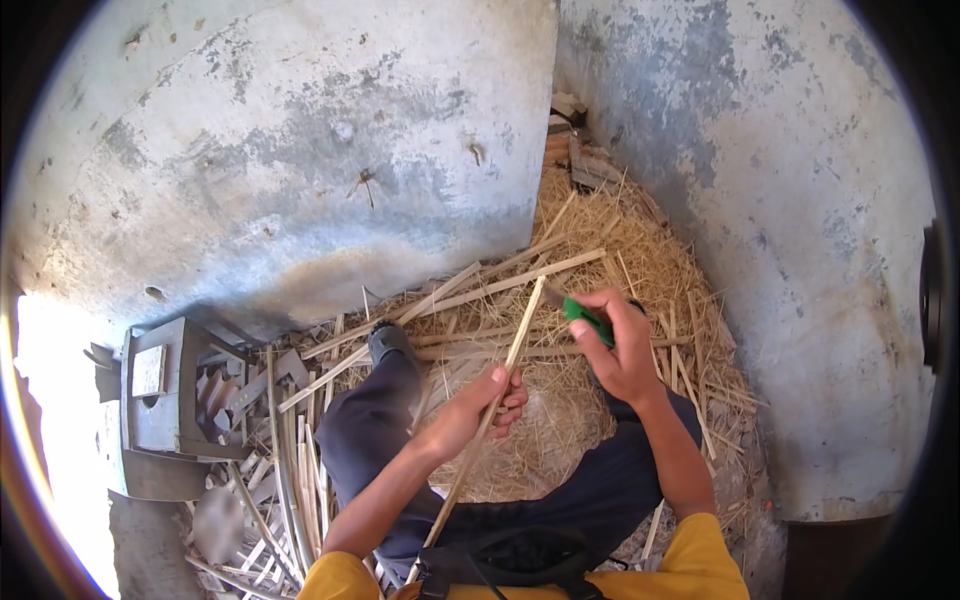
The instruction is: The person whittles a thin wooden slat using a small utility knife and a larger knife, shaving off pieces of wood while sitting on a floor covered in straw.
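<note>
Between my spread legs runs a long, pale bamboo strip [521, 338], slanting from my lap up and away to the right. My left hand [470, 412] is closed round it below its far end. My right hand [624, 345] grips the green handle of a knife [588, 318]. The dull blade points left, close beside the strip's far tip; whether it touches the strip I cannot tell. Under both hands lie straw-like shavings [548, 425].
Long split strips [540, 272] lie across the floor beyond my feet, with more [290, 490] on the left. A weathered wooden frame or stool [160, 385] stands at the left, holding scraps. Peeling walls [330, 120] [800, 250] enclose the far side and the right. Shavings [635, 240] heap up in the corner.
</note>
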The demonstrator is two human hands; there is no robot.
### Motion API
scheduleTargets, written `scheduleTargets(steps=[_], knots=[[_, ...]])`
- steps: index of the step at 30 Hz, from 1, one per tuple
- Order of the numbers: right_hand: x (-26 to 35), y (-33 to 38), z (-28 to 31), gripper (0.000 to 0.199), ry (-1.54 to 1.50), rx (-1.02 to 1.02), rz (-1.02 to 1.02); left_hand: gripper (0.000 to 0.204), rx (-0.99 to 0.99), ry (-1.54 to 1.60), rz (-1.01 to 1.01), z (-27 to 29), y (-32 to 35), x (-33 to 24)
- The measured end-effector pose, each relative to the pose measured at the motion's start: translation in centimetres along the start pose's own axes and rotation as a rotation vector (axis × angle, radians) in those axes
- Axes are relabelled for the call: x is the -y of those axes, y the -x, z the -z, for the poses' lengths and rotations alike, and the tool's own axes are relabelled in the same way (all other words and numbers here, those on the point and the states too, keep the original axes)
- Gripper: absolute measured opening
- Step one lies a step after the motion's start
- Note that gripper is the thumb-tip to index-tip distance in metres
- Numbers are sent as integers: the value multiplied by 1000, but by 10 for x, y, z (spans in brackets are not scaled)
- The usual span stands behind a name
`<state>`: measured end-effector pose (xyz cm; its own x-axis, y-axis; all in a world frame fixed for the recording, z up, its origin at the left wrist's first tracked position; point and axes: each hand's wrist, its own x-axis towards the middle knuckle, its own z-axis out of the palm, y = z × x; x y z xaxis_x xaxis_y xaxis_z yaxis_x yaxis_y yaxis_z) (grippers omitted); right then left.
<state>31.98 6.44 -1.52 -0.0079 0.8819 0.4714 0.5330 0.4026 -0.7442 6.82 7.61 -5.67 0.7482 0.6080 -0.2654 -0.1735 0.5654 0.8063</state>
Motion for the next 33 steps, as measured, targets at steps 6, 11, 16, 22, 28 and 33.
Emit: scheduleTargets(steps=[6,11,16,22,28,33], knots=[[0,9,-9,26,27,25,108,47,70,44,-9,0,3,-2],[-6,13,-19,26,43,9,203,47,35,32,29,-4,4,0],[-4,11,-21,24,93,14,202,49,-41,-91,-4,-8,5,-4],[-8,11,-27,24,114,26,194,44,-117,-222,-81,-4,7,1],[-10,10,-31,24,91,17,208,34,-160,-248,-128,-3,9,2],[-8,6,-32,25,205,21,221,37,-267,-385,-159,-5,10,1]])
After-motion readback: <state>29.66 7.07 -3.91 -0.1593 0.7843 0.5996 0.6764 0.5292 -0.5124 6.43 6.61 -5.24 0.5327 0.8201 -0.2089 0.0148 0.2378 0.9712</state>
